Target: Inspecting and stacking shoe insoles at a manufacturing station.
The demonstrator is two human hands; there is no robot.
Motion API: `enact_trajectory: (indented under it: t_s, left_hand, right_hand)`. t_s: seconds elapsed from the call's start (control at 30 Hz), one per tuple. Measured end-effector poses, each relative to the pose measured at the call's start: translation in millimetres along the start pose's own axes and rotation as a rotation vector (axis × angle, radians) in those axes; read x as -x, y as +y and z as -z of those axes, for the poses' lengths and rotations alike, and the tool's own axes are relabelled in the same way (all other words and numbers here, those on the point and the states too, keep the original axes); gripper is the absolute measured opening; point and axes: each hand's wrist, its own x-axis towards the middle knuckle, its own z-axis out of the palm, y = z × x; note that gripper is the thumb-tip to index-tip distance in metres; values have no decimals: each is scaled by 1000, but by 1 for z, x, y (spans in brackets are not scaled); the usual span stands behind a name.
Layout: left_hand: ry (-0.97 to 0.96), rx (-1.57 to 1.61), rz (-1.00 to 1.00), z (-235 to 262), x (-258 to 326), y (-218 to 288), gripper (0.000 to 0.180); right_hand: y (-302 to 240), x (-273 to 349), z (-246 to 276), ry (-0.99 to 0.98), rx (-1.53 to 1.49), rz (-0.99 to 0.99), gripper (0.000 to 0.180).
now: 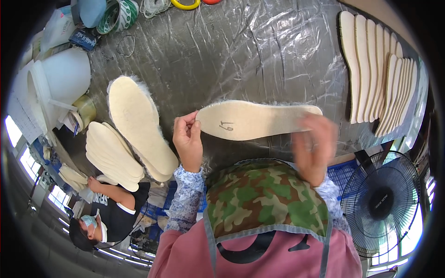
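A cream shoe insole (259, 121) with fuzzy edges and a handwritten dark mark lies sideways before me. My left hand (189, 139) pinches its left end between thumb and fingers. At the other end my right hand (315, 146) is smeared by motion, and its fingers overlap the insole's edge. Whether they grip it is not clear. To the left lies a pair of larger fleece-edged insoles (136, 123), partly stacked. Beside it is a fanned pile of cream insoles (111, 155).
Two fanned rows of insoles (368, 69) lie at the far right of the plastic-covered table (222, 51). A green-white tape roll (118, 16), yellow scissor handles (185, 3) and a white container (69, 69) sit at the far left. A black fan (381, 203) and a masked co-worker (111, 213) are nearby.
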Motion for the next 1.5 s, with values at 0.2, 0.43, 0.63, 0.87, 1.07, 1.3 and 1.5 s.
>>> enact_trajectory:
  t_s: [0.2,0.43,0.63,0.87,1.07,1.3,1.5]
  left_hand:
    - [14,-307,-139,-7,3,17,23]
    - [-22,-717,-672,-19,11,22,52]
    - [15,-711,-950,-1,17,31,52]
    - [-95,-909,-834,-37,9,-23,62]
    - [-102,-933,-892,-41,7,-19,65]
    - [-178,-549,-808,-21,6,-15,58]
    - [156,189,-260,24,15,-27,36]
  right_hand:
    - [8,-1,-90,-564,346,343,98]
    - [6,6,-98,-500,431,415,100]
    - [12,9,-91,-444,358,424,101]
    - [45,19,-44,-403,357,412,110]
    - [99,19,9,-286,440,400,102]
    - [76,20,-1,-371,562,324,96]
    - [8,-11,-61,-350,402,296,64]
